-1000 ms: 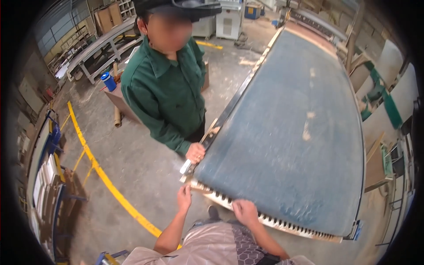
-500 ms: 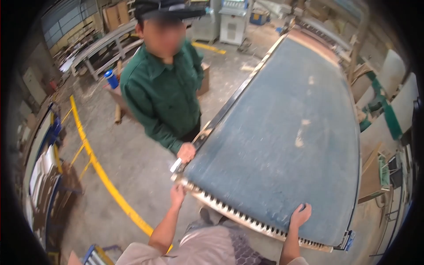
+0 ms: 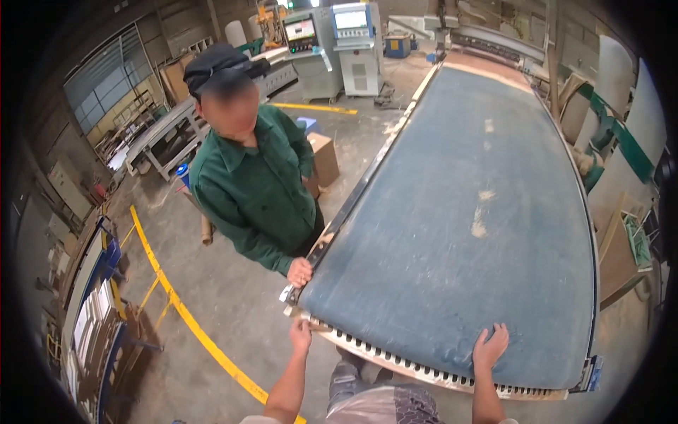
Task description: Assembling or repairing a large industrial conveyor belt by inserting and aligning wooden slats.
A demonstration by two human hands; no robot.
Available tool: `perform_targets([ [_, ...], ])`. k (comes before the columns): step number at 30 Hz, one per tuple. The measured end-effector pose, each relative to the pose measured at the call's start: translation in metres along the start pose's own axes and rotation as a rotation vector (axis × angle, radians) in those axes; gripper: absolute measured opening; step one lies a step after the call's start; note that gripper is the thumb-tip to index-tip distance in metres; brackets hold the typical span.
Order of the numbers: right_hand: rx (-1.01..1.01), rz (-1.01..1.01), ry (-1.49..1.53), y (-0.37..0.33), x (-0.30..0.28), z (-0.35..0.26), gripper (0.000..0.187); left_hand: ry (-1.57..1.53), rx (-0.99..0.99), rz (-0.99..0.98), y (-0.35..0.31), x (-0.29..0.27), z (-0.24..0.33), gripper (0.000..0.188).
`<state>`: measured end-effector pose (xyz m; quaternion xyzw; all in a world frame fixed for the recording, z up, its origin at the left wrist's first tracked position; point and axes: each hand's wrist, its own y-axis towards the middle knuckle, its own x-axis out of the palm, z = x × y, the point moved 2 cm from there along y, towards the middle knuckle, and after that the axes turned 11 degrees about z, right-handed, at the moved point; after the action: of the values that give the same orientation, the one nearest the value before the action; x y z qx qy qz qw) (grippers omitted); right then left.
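Observation:
A long, wide blue-grey conveyor belt (image 3: 431, 233) stretches away from me. Along its near end runs a pale slotted strip (image 3: 424, 367) with dark gaps. At the strip's left end, my left hand (image 3: 301, 336) has its fingers closed on the edge. My right hand (image 3: 491, 348) is open over the near right part of the belt, fingers spread, holding nothing; whether the palm presses on the surface is hard to tell. A co-worker in a green shirt (image 3: 251, 184) and dark cap stands on the left. The co-worker's hand (image 3: 300, 272) rests on the belt frame's near left corner.
A yellow line (image 3: 198, 336) curves over the grey floor at left, beside a rack of panels (image 3: 95, 318). Control cabinets (image 3: 359, 56) with screens stand at the back. A cardboard box (image 3: 323, 159) is behind the co-worker. Boards and green straps (image 3: 628, 152) line the right side.
My view has tilted up, showing more of the back of the hall. My hands stay near the same places on the conveyor; the right hand's fingers look more spread. The co-worker's hand remains at the corner.

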<state>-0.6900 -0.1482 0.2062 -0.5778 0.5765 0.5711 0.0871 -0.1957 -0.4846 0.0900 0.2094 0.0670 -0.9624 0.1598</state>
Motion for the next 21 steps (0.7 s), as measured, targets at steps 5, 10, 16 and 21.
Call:
perform_targets([
  [5,0.003,0.025,0.033,-0.001,-0.023,-0.004,0.039,-0.028,0.001,-0.003,-0.009,-0.006,0.005,0.028],
  [10,-0.045,0.013,0.078,0.001,-0.007,-0.021,0.035,-0.124,-0.05,0.123,0.004,-0.004,-0.006,0.027],
  [16,-0.006,-0.01,0.07,-0.003,-0.018,-0.01,0.035,-0.168,0.043,0.209,-0.012,0.012,0.022,0.02],
  [21,-0.023,-0.005,0.08,0.0,-0.013,-0.02,0.034,-0.173,-0.042,0.254,-0.013,-0.008,0.018,0.02],
])
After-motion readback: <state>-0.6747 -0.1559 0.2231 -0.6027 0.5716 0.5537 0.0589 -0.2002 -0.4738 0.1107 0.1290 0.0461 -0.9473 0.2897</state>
